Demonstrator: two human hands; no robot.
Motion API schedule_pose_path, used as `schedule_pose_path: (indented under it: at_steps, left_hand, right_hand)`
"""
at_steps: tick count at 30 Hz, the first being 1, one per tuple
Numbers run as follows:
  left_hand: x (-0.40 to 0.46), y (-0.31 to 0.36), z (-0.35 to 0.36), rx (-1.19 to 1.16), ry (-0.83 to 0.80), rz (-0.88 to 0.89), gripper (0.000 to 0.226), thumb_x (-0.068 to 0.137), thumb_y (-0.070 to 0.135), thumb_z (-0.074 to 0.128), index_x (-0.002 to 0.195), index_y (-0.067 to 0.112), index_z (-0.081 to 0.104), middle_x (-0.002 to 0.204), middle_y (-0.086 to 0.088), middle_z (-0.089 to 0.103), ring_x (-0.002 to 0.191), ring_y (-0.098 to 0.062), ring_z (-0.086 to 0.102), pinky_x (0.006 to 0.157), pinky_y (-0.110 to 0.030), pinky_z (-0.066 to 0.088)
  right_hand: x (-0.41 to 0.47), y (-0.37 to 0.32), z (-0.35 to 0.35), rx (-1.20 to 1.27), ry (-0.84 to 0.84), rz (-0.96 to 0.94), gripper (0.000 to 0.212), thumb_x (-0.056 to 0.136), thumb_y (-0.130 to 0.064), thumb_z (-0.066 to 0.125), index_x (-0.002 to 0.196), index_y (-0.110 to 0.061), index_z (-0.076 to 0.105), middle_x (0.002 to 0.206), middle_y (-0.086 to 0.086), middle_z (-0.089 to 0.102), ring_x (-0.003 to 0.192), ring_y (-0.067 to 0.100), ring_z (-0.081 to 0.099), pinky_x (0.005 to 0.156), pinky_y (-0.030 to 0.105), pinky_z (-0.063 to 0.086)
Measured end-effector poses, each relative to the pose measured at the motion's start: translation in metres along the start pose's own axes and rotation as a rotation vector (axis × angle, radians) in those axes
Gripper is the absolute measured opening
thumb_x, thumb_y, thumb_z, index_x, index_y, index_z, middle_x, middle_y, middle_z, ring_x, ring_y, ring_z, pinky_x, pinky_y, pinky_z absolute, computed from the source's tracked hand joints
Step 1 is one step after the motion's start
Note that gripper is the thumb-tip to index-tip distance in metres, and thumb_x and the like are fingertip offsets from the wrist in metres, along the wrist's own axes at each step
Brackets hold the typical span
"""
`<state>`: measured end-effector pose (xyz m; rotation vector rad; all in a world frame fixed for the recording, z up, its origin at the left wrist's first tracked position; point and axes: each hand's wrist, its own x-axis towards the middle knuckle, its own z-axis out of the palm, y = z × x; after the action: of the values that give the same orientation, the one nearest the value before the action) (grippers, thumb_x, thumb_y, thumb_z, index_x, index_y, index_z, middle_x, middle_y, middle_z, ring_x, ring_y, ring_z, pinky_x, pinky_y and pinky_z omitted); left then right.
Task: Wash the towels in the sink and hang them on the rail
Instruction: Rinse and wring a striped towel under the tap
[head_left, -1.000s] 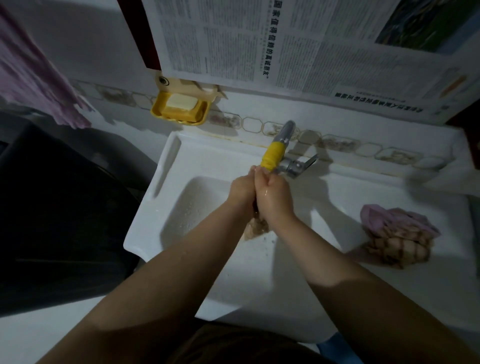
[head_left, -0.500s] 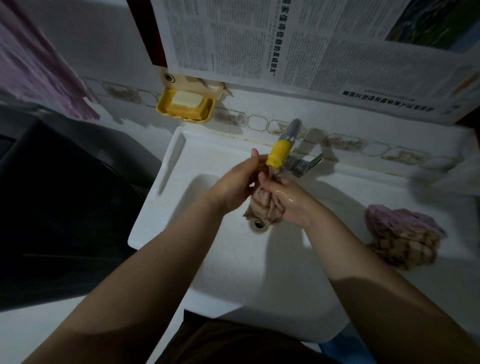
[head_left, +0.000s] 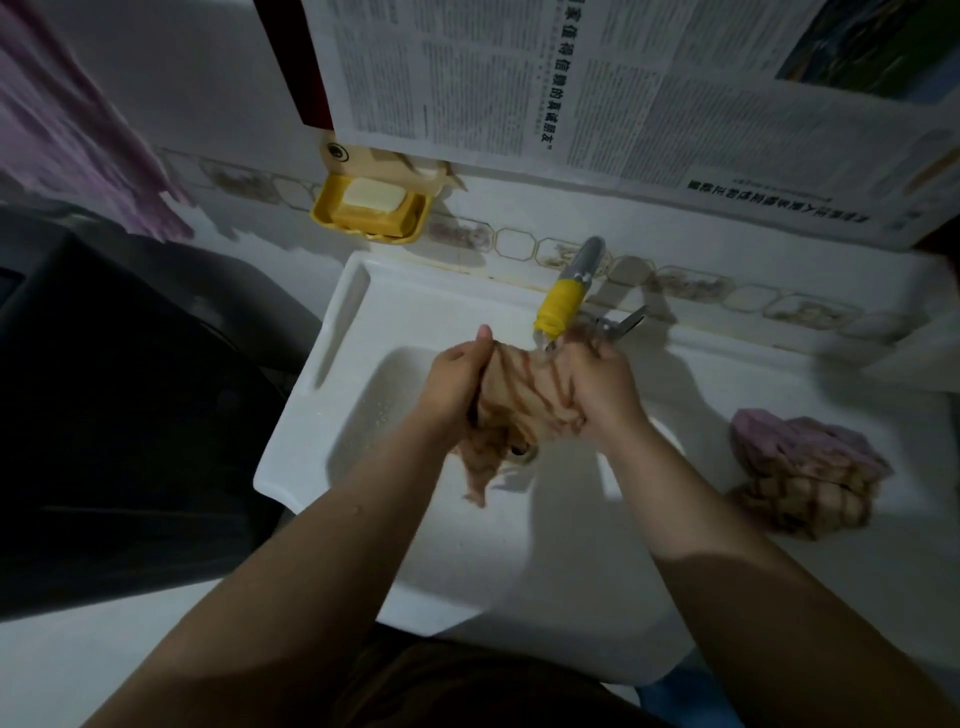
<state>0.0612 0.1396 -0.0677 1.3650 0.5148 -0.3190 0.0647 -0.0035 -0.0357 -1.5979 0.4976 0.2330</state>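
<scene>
A wet beige towel with brown stripes (head_left: 524, 400) is stretched between my two hands over the white sink (head_left: 343, 332), just under the yellow-tipped tap (head_left: 563, 301). My left hand (head_left: 457, 379) grips its left end, and my right hand (head_left: 602, 387) grips its right end. The loose part of the towel hangs down into the basin and covers the drain. Two more bunched towels, a pink one (head_left: 800, 441) on a striped beige one (head_left: 789, 499), lie on the sink's right ledge.
A yellow soap dish (head_left: 371, 208) with a bar of soap hangs on the wall left of the tap. Newspaper sheets (head_left: 623, 93) cover the wall above. A pink cloth (head_left: 78, 130) hangs at the upper left. A dark object (head_left: 104, 415) stands left of the sink.
My hands have moved apart, spreading the striped towel out under the tap; a second ago they were pressed together around it, bunched.
</scene>
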Motion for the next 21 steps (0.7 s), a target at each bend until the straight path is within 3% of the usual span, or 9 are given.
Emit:
schedule_pose_path:
  at_steps: [2, 4, 7, 9, 12, 14, 17, 19, 21]
  left_hand:
    - [0.001, 0.003, 0.020, -0.064, 0.028, -0.106, 0.048, 0.096, 0.045, 0.049, 0.070, 0.007, 0.063, 0.069, -0.012, 0.064, 0.075, -0.027, 0.064, 0.078, -0.041, 0.053]
    - [-0.004, 0.002, 0.041, -0.055, 0.015, -0.196, 0.046, 0.093, 0.047, 0.050, 0.076, 0.007, 0.064, 0.077, -0.015, 0.067, 0.083, -0.030, 0.066, 0.086, -0.048, 0.054]
    - [-0.012, 0.006, 0.061, 0.027, 0.040, -0.270, 0.054, 0.095, 0.051, 0.046, 0.079, 0.003, 0.066, 0.080, -0.021, 0.069, 0.076, -0.034, 0.068, 0.075, -0.047, 0.058]
    - [-0.014, 0.013, 0.058, 0.114, 0.006, -0.216, 0.048, 0.099, 0.042, 0.043, 0.099, -0.001, 0.065, 0.103, -0.023, 0.068, 0.093, -0.036, 0.067, 0.076, -0.042, 0.054]
    - [-0.006, 0.023, 0.049, 0.346, 0.015, -0.135, 0.033, 0.100, 0.019, 0.043, 0.126, 0.000, 0.050, 0.128, -0.019, 0.056, 0.121, -0.033, 0.053, 0.098, -0.039, 0.042]
    - [-0.012, 0.020, 0.052, 0.465, -0.048, -0.138, 0.031, 0.102, 0.015, 0.039, 0.125, 0.000, 0.052, 0.123, -0.020, 0.058, 0.120, -0.032, 0.053, 0.101, -0.037, 0.041]
    - [-0.016, 0.018, 0.060, 0.461, -0.052, -0.175, 0.044, 0.103, 0.035, 0.033, 0.106, 0.002, 0.062, 0.096, -0.019, 0.067, 0.093, -0.031, 0.066, 0.077, -0.033, 0.055]
    - [-0.012, 0.019, 0.056, 0.350, -0.022, -0.174, 0.045, 0.103, 0.035, 0.035, 0.109, 0.000, 0.062, 0.107, -0.021, 0.066, 0.099, -0.033, 0.064, 0.078, -0.034, 0.054]
    - [-0.007, 0.021, 0.049, 0.328, -0.027, -0.193, 0.036, 0.102, 0.025, 0.038, 0.121, -0.001, 0.054, 0.124, -0.020, 0.059, 0.116, -0.034, 0.056, 0.093, -0.036, 0.047]
  right_hand:
    - [-0.017, 0.003, 0.021, -0.197, -0.051, -0.065, 0.040, 0.092, -0.039, 0.056, 0.060, -0.016, 0.056, 0.050, 0.000, 0.056, 0.051, 0.018, 0.056, 0.056, 0.027, 0.044]
    - [-0.017, 0.002, 0.030, -0.318, 0.024, -0.135, 0.043, 0.091, -0.043, 0.056, 0.058, -0.016, 0.053, 0.059, 0.007, 0.062, 0.062, 0.022, 0.063, 0.062, 0.030, 0.048]
    - [0.002, -0.008, 0.021, -0.292, 0.179, -0.126, 0.037, 0.093, -0.026, 0.054, 0.056, -0.019, 0.049, 0.067, 0.012, 0.062, 0.071, 0.032, 0.061, 0.066, 0.038, 0.049]
    - [-0.001, -0.006, 0.024, -0.294, 0.186, -0.132, 0.034, 0.094, -0.024, 0.051, 0.061, -0.015, 0.052, 0.065, 0.009, 0.060, 0.068, 0.029, 0.059, 0.064, 0.035, 0.045]
    - [-0.018, 0.003, 0.036, -0.403, 0.093, -0.199, 0.035, 0.096, -0.033, 0.046, 0.066, -0.016, 0.053, 0.070, 0.009, 0.062, 0.070, 0.027, 0.060, 0.062, 0.033, 0.044]
    - [-0.007, 0.003, 0.030, -0.454, 0.142, -0.164, 0.032, 0.097, -0.029, 0.046, 0.070, -0.014, 0.054, 0.078, 0.016, 0.064, 0.075, 0.031, 0.059, 0.061, 0.032, 0.039]
    - [0.008, -0.001, 0.018, -0.391, 0.225, -0.130, 0.030, 0.098, -0.025, 0.045, 0.071, -0.014, 0.054, 0.084, 0.023, 0.065, 0.083, 0.035, 0.062, 0.065, 0.032, 0.038]
    - [-0.003, 0.004, 0.026, -0.400, 0.184, -0.164, 0.033, 0.098, -0.029, 0.045, 0.069, -0.014, 0.052, 0.077, 0.017, 0.062, 0.080, 0.033, 0.061, 0.064, 0.031, 0.038]
    - [-0.017, 0.010, 0.035, -0.431, 0.132, -0.188, 0.037, 0.097, -0.034, 0.043, 0.067, -0.015, 0.052, 0.072, 0.013, 0.059, 0.077, 0.032, 0.060, 0.063, 0.032, 0.042]
